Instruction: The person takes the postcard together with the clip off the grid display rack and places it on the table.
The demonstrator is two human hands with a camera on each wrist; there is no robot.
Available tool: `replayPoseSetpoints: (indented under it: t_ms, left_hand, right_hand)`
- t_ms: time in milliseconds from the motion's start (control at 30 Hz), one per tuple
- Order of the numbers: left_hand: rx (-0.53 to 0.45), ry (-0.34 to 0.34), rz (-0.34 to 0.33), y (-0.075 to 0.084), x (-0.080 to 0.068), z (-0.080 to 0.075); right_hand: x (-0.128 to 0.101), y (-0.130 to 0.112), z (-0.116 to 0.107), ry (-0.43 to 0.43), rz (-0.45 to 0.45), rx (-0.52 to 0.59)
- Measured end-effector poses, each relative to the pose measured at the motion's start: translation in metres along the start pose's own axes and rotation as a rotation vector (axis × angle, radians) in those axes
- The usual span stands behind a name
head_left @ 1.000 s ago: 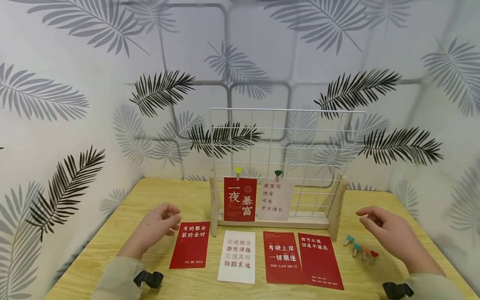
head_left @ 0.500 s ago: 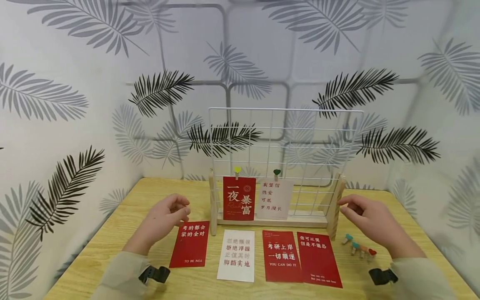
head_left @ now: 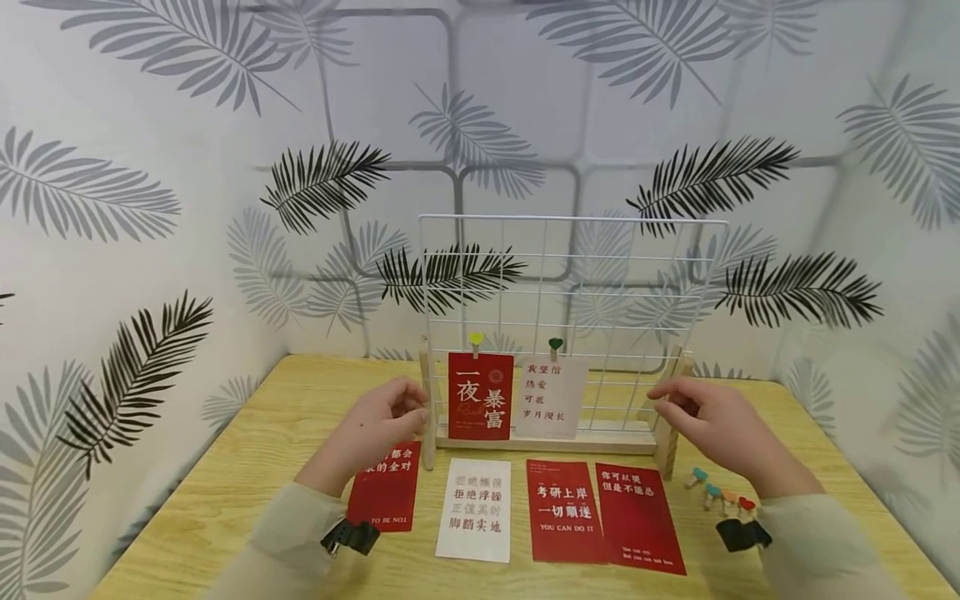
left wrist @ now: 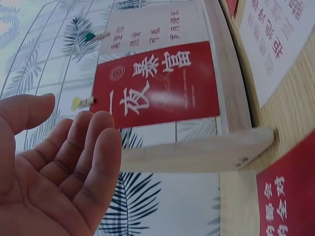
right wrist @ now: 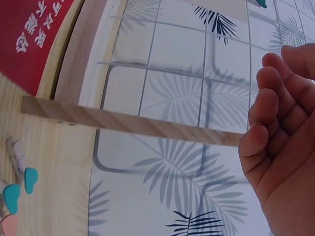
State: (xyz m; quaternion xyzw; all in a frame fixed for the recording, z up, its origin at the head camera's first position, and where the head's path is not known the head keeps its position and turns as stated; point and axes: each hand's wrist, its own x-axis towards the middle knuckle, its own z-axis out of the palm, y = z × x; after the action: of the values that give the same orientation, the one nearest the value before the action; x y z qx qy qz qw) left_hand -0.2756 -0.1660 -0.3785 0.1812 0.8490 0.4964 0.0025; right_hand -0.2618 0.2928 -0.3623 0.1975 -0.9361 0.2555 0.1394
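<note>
A white wire grid (head_left: 570, 283) stands in a wooden stand (head_left: 555, 442) at the middle of the table. Two cards hang on it: a red card (head_left: 481, 406) under a yellow heart clip (head_left: 476, 342) and a white card (head_left: 552, 400) under a green heart clip (head_left: 555, 345). My left hand (head_left: 405, 408) hovers beside the stand's left post (head_left: 427, 417), fingers relaxed and holding nothing. My right hand (head_left: 675, 400) is just beside the right post (head_left: 667, 433), also empty. The wrist views show each palm open, left hand (left wrist: 64, 162) and right hand (right wrist: 280, 113), apart from the wood.
In front of the stand lie a red card (head_left: 386, 496) partly under my left wrist, a white card (head_left: 474, 510) and two more red cards (head_left: 566, 510) (head_left: 639, 517). Several small heart clips (head_left: 720, 496) lie at the right. Leaf-patterned walls enclose the wooden table (head_left: 225, 467).
Both hands have moved inward and forward, from the table's sides to the two end posts of the stand. The cards and clips have not moved.
</note>
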Motion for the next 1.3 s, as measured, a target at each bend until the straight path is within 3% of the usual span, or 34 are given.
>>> replayPoseSetpoints:
  t_ms: [300,867,1133,1300]
  left_hand:
    - [0.02,-0.044,0.066,0.011,0.014,0.019]
    - [-0.072,-0.119,0.053,0.023,0.041,0.046]
    - [-0.027,-0.182,0.02,0.026,0.051,0.066]
    - [0.008,-0.185,0.015,0.026,0.056,0.077]
  right_hand:
    - [0.014,-0.016,0.0,-0.034,-0.016,-0.019]
    - [0.048,-0.034,0.002,-0.072,-0.094,0.001]
    - [0.063,-0.046,0.002,-0.079,-0.087,-0.015]
    - [0.074,-0.055,0.004,-0.111,-0.082,-0.059]
